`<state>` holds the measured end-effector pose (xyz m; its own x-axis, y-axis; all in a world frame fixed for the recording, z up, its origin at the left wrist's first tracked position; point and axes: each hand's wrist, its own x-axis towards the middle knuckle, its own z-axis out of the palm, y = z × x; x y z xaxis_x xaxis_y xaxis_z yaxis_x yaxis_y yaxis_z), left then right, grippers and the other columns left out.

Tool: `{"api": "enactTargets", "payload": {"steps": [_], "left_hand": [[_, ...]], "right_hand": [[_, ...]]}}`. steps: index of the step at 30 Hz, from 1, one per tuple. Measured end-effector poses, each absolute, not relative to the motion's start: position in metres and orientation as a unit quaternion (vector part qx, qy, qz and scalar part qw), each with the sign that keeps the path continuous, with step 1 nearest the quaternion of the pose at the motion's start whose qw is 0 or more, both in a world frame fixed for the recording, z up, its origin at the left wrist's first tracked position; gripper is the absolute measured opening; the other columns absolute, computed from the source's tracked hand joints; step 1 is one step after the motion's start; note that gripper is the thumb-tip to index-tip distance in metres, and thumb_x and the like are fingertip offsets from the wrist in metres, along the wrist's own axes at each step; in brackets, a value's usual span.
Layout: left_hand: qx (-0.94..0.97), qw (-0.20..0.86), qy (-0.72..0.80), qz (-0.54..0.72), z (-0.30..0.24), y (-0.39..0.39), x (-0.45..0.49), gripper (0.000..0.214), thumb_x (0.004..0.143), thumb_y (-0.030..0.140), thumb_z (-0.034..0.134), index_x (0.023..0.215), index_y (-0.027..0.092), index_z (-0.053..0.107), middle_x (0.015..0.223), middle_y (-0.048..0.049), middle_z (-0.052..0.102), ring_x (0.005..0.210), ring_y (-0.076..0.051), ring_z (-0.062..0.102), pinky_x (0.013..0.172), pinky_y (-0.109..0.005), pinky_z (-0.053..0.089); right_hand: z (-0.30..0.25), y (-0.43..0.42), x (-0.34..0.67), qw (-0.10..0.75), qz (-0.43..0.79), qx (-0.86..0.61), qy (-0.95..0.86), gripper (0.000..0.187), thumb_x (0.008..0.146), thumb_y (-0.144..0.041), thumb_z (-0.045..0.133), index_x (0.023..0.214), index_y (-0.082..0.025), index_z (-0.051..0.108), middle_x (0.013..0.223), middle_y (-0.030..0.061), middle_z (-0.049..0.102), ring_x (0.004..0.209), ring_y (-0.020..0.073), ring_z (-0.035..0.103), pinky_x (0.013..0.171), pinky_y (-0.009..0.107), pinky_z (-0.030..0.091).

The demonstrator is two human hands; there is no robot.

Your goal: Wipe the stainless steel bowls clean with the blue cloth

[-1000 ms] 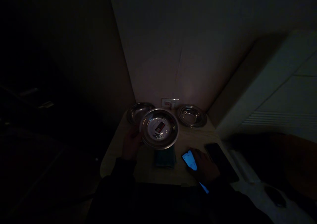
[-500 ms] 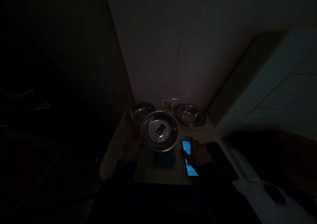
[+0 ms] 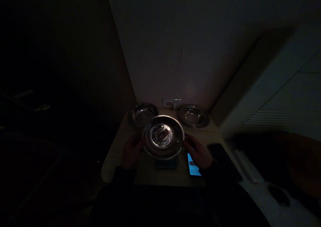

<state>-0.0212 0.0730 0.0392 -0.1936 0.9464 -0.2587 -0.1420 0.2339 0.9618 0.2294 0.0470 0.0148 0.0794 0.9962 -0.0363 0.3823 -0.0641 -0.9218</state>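
Observation:
A round shiny metal dish (image 3: 163, 150) with a dark label at its centre is held above the small table. My left hand (image 3: 131, 150) is closed on its left rim. My right hand (image 3: 198, 151) grips the right rim, fingers partly hidden by the dish and the dark. Under my right hand lies a phone (image 3: 193, 168) with a lit blue screen, partly covered. A folded dark teal cloth (image 3: 167, 163) rests on the table below the dish, its far part hidden.
At the back left of the wooden table (image 3: 115, 160) sits another metal dish (image 3: 142, 115); stacked metal dishes (image 3: 194, 116) stand back right. A wall socket (image 3: 172, 103) with a plug is behind. A dark flat object (image 3: 224, 161) lies along the right edge.
My right hand has left the phone's screen and taken hold of the dish's right rim. The dish has moved slightly nearer and tilted a little; my left hand keeps its grip.

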Motion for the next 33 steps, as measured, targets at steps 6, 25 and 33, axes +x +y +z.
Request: {"api": "enactTargets", "payload": {"steps": [6,25,33], "left_hand": [[0.387,0.484,0.560,0.550,0.052,0.065,-0.027,0.046,0.068,0.038,0.072,0.107,0.016,0.065,0.114,-0.0094,0.068,0.110,-0.026,0.059,0.092,-0.035,0.048],[0.347,0.510,0.481,0.624,0.041,0.034,-0.025,0.048,0.079,0.038,0.061,0.125,0.027,0.055,0.133,-0.0042,0.055,0.126,-0.026,0.046,0.100,-0.036,0.043],[0.465,0.305,0.657,0.508,0.019,0.020,-0.065,0.042,0.072,0.017,0.060,0.113,0.030,0.065,0.132,-0.0034,0.056,0.129,-0.030,0.043,0.110,-0.041,0.028]], "right_hand": [[0.019,0.050,0.210,0.485,0.446,-0.572,-0.489,0.045,0.077,-0.058,0.054,0.101,-0.020,0.054,0.083,0.0061,0.068,0.065,0.0179,0.063,0.051,0.029,0.053],[0.041,0.027,0.186,0.533,0.474,-0.535,-0.453,0.040,0.076,-0.055,0.062,0.096,-0.022,0.057,0.081,0.0054,0.069,0.056,0.0169,0.061,0.051,0.030,0.052],[0.010,0.036,0.207,0.375,0.350,-0.612,-0.601,0.035,0.087,-0.044,0.042,0.107,-0.020,0.057,0.105,0.0117,0.067,0.091,0.0252,0.065,0.079,0.040,0.053]]}}
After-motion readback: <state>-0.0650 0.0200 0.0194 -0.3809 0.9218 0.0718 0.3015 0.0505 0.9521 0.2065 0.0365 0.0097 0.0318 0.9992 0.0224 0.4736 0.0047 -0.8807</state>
